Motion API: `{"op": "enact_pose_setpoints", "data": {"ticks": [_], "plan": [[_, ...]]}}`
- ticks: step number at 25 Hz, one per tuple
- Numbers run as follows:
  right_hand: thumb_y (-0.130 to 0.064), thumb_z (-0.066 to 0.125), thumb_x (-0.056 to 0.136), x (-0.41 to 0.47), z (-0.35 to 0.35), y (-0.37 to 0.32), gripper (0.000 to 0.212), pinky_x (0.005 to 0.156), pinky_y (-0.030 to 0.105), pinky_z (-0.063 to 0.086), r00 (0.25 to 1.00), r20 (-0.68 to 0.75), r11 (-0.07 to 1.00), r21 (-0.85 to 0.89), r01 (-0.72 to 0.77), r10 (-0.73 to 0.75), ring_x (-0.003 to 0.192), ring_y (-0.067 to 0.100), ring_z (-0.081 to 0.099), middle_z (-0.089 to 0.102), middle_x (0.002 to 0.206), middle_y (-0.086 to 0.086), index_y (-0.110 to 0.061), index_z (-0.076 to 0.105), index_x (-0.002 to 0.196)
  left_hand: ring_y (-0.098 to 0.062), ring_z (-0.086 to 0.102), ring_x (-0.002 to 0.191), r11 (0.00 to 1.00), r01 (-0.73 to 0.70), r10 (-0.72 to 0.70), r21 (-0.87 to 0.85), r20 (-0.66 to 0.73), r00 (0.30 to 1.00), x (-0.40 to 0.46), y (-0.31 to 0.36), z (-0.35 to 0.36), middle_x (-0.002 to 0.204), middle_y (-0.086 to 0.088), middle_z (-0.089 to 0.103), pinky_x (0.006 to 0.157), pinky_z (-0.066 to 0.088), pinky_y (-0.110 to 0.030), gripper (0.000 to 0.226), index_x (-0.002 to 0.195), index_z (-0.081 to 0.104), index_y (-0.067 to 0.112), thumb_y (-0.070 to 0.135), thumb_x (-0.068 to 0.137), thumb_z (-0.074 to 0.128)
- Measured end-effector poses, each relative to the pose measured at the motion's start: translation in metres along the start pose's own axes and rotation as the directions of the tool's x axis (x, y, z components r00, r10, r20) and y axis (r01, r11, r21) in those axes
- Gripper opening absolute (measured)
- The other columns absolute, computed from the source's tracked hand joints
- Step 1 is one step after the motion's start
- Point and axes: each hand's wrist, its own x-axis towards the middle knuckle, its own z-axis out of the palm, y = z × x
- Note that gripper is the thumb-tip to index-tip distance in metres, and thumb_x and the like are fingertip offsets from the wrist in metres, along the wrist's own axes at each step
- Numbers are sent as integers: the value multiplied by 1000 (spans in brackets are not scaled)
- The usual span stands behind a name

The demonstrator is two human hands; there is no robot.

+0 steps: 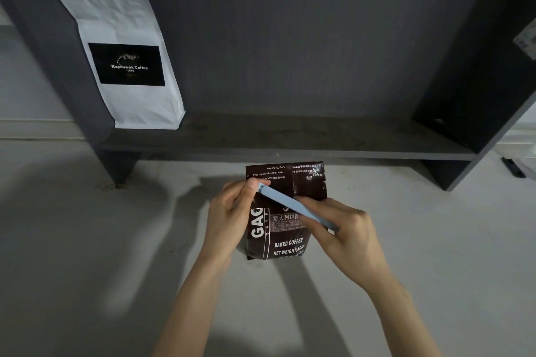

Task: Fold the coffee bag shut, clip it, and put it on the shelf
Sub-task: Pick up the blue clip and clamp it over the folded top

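Coffee bag point(285, 236): dark brown foil, white lettering "BAKED.COFFEE" and "NET.WEIGHT" on the front, standing upright on the pale table point(72, 240), just in front of the shelf and apart from it. Top portion folded over toward the front, printed text on the flap upside down, flap edge creased and slightly torn at the right.

Clip point(293, 203): long, slim, pale blue bar, lying diagonally across the folded flap, upper end at the left, lower end at the right. Whether fully snapped shut: cannot tell.

Left hand point(232, 211): at the bag's left side, thumb and fingers pressed together on the upper end of the clip, palm against the bag's left edge.

Right hand point(345, 229): at the bag's right side, fingers curled and pinching the lower end of the clip, knuckles upward, covering the bag's right edge.

Shelf point(290, 139): dark grey open unit, upright side panels at left and right, back panel of the same colour, one low board raised on short legs above the table.

White bag point(127, 61): paper coffee pouch with a black label reading "Kopiluwak Coffee", standing at the far left of the shelf board, leaning against the left side panel, top folded flat. Well apart from the brown bag.

Shadows of both forearms cast on the table, below and to the left of the bag.
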Motion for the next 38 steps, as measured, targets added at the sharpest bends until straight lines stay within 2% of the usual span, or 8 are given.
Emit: {"op": "enact_pose_setpoints", "data": {"ticks": [4, 10, 17, 20, 24, 28, 33, 38], "plan": [[-42, 50, 79, -1, -3, -2, 30, 57, 18, 43, 999, 48, 997, 70, 22, -26, 64, 4, 56, 63, 80, -19, -45, 53, 109, 3, 59, 78, 1000, 0, -1, -10, -10, 1000, 4, 1, 2, 90, 10, 62, 68, 40, 0, 24, 75, 66, 34, 27, 88, 48], [-19, 71, 73, 2, -13, -5, 28, 55, 9, 41, 977, 168, 955, 243, -169, 130, 64, 2, 58, 64, 91, -28, -45, 61, 79, 16, 57, 75, 1000, -7, 7, 2, -15, 1000, 5, -3, -1, 93, 11, 62, 69, 40, 2, 24, 74, 64, 40, 30, 87, 48], [-7, 59, 81, -6, -39, 11, 19, 53, 18, 50, 949, 218, 859, 414, -301, 228, 72, 14, 65, 72, 82, 2, -21, 69, 87, 18, 56, 74, 1000, 27, -27, 14, 1, 1000, 5, -3, 0, 96, 12, 60, 64, 40, 4, 20, 79, 62, 40, 34, 88, 45], [-5, 55, 83, -5, -40, 9, 19, 57, 18, 53, 946, 202, 830, 456, -320, 254, 74, 12, 68, 73, 78, -2, -17, 69, 83, 20, 55, 73, 1000, 27, -27, 6, 25, 999, 6, -2, -3, 98, 8, 61, 65, 40, 3, 18, 80, 62, 39, 32, 87, 47], [-6, 52, 82, -4, -53, 7, 17, 62, 17, 55, 942, 114, 748, 580, -322, 317, 74, 10, 68, 73, 73, -1, -10, 68, 84, 10, 57, 94, 999, -53, 52, 12, 88, 995, 3, -9, -7, 115, -1, 60, 79, 43, -4, 14, 92, 60, 44, 36, 80, 57], [-14, 51, 82, -4, -66, 15, 16, 65, 16, 56, 906, -51, 705, 646, -291, 420, 79, 10, 69, 74, 75, -9, -16, 67, 84, -11, 54, 114, 987, -142, 136, 77, 86, 987, -1, -18, -8, 125, 0, 55, 98, 45, -33, 34, 109, 45, 54, 38, 79, 51], [-11, 49, 87, -4, -64, 24, 20, 70, 15, 56, 881, -119, 747, 588, -310, 459, 82, 10, 68, 72, 80, -6, -20, 67, 84, 1, 54, 102, 995, -67, 70, -68, 51, 996, 1, -15, -7, 112, 8, 56, 87, 43, -7, 61, 125, 31, 40, 2, 84, 53], [-12, 47, 88, 1, -57, 27, 22, 72, 13, 55, 895, -106, 778, 545, -312, 434, 85, 6, 66, 67, 95, 0, -24, 65, 84, 8, 59, 91, 994, 4, 7, -109, 96, 995, 4, -18, -11, 101, 13, 61, 74, 44, -2, 33, 104, 52, 28, 3, 83, 54]]}}
